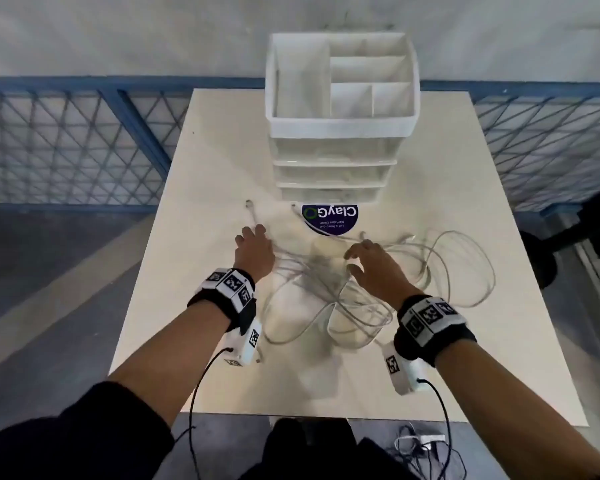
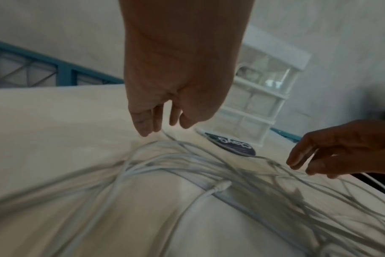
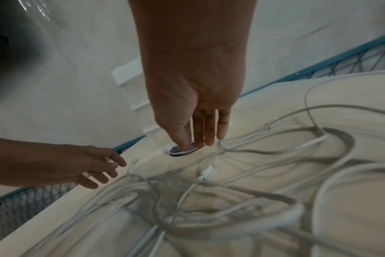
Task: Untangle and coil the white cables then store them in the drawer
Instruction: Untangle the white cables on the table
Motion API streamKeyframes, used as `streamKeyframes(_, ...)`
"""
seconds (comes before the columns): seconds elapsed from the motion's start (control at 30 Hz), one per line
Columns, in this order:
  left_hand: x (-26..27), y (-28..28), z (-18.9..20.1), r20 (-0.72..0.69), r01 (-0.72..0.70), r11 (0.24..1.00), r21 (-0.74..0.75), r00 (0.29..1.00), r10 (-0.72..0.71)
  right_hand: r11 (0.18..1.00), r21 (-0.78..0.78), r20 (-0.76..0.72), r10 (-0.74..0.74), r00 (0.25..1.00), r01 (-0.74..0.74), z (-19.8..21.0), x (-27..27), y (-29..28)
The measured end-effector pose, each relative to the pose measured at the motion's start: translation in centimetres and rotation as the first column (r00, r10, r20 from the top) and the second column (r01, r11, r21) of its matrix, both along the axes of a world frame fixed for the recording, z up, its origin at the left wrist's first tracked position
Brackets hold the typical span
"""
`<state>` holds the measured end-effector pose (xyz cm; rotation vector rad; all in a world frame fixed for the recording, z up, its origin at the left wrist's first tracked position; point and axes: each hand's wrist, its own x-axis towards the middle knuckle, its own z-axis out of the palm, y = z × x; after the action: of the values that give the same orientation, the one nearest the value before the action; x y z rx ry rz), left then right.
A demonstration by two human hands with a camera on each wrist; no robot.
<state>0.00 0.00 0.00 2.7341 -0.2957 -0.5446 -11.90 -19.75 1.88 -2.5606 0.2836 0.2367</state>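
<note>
A tangle of white cables lies spread over the middle and right of the pale table. My left hand hovers over the tangle's left end with fingers hanging straight down, holding nothing I can make out. My right hand is spread above the tangle's far middle, fingers extended and nothing in them. Loose plug ends show among the strands. The white drawer unit stands at the back of the table, its three drawers pushed in.
On top of the drawer unit is an open divided tray. A round dark sticker lies on the table in front of it. Blue mesh fencing runs behind the table. Black wires lie on the floor near the front edge.
</note>
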Motion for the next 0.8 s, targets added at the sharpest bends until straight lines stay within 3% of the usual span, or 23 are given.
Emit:
streamKeyframes(0.1, 1.2, -1.2, -0.4, -0.035, -0.162, 0.986, -0.031, 0.986, 0.161, 0.998, -0.059, 0.032, -0.009, 0.999, 0.011, -0.7, 1.6, 0.4)
streamKeyframes(0.23, 1.8, -2.4, -0.4, -0.096, -0.244, 0.966, -0.085, 0.967, 0.236, 0.995, -0.09, 0.011, -0.051, 0.999, 0.051, -1.1, 3.4, 0.7)
streamKeyframes(0.4, 1.7, -2.3, -0.4, -0.218, -0.248, 0.945, -0.215, 0.955, 0.201, 0.99, -0.106, -0.07, -0.103, 0.992, 0.095, -2.1, 4.9, 0.2)
streamKeyframes(0.5, 1.2, -1.6, 0.7, -0.192, -0.248, 0.891, -0.381, 0.963, 0.187, 0.988, -0.121, -0.109, -0.114, 0.988, 0.101, -2.6, 5.1, -0.1)
streamKeyframes(0.67, 0.0, -0.7, 2.5, -0.192, -0.169, 0.871, -0.461, 0.977, 0.088, 0.98, -0.006, 0.034, -0.199, 0.979, 0.199, -1.4, 4.8, -0.8)
streamKeyframes(0.8, -1.4, -1.1, 4.2, -0.341, -0.218, 0.715, -0.665, 0.94, -0.03, 0.971, 0.176, 0.269, -0.204, 0.941, 0.16, 1.4, 3.6, -0.6)
